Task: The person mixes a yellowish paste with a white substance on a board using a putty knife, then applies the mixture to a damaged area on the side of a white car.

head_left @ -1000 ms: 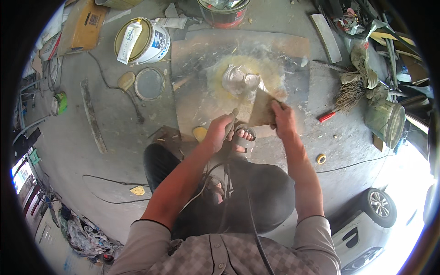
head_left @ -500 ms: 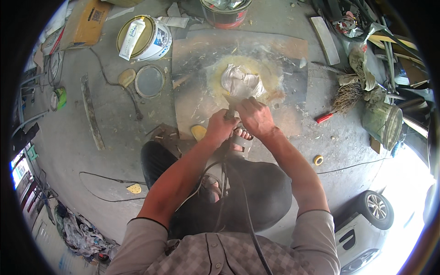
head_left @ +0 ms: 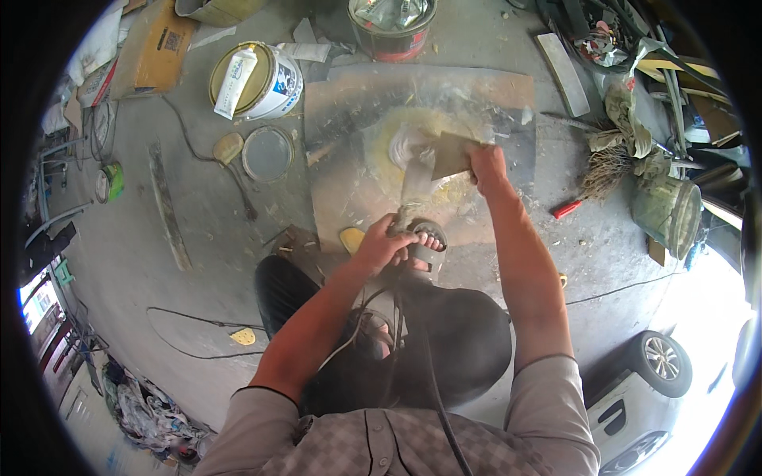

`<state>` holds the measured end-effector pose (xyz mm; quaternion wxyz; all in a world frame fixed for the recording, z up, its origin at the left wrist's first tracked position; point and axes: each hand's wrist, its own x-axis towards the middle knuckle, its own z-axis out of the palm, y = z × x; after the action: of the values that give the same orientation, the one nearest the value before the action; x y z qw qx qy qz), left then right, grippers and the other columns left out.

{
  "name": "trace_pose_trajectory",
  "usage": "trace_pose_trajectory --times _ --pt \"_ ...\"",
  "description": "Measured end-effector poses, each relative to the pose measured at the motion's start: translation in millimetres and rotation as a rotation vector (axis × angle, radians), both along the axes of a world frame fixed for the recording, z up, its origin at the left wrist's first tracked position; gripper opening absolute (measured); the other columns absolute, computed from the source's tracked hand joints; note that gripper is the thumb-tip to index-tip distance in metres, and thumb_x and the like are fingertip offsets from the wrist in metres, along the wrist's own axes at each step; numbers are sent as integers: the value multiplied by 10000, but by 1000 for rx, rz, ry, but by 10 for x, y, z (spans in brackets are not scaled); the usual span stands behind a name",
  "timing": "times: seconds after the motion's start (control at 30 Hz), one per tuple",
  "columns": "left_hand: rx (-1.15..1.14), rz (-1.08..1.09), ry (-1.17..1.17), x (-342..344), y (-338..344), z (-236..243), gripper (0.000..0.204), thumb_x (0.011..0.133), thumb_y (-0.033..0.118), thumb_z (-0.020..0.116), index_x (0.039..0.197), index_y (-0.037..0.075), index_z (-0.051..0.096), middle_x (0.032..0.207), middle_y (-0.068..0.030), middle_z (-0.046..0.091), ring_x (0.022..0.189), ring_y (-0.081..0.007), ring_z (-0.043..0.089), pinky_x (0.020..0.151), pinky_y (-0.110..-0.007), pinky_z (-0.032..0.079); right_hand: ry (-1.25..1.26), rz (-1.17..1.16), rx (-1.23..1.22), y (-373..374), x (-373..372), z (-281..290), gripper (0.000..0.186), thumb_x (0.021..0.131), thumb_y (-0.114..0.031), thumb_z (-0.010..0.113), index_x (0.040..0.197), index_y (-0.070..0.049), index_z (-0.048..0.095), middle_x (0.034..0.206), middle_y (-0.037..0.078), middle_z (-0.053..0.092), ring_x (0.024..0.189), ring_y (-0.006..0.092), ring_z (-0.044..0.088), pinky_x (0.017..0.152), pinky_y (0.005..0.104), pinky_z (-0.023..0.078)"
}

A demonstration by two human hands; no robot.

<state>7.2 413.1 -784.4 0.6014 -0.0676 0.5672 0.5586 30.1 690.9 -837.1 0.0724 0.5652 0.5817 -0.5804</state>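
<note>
My left hand (head_left: 384, 247) is closed around the handle of a putty knife (head_left: 417, 181), whose pale, broad blade points away from me. A flat, squarish scraper plate (head_left: 454, 155) is gripped at its right edge by my right hand (head_left: 487, 168). Its left side meets or overlaps the knife blade; I cannot tell which. Just beyond both tools lies a whitish putty heap (head_left: 403, 144), partly hidden by them. The heap sits on a stained, flat board (head_left: 341, 198) on the floor. A yellow piece (head_left: 352, 239) rests at the board's near edge, left of my foot.
A white paint can (head_left: 278, 87) with a tube (head_left: 236, 82) on its lid stands at the far left. Nearby lies a round lid (head_left: 267, 154). Another can (head_left: 391, 36) is beyond the board. To the right are a red-handled brush (head_left: 567, 209) and a dirty bucket (head_left: 668, 213).
My right hand has moved away from my left, outward to the right and farther off, with the scraper plate. My left hand has come slightly nearer. The heap is now more covered by the tools.
</note>
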Motion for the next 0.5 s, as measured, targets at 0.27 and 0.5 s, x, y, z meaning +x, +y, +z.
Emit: trace_pose_trajectory --times 0.27,0.5 --pt "-42 60 -31 -124 241 -201 275 967 252 541 1097 13 583 706 -46 557 539 -112 495 494 -271 413 89 -70 -153 -437 560 656 214 892 -193 643 764 -28 596 607 30 506 425 176 479 384 318 369" --pt "-243 -674 1425 -595 254 209 382 900 262 630 1261 140 620 882 -158 612 781 -342 644 674 -455 520 312 1172 1082 -324 263 858 69 769 -71 600 815 -100 641 810 76 603 801 290 619 636 400 539"
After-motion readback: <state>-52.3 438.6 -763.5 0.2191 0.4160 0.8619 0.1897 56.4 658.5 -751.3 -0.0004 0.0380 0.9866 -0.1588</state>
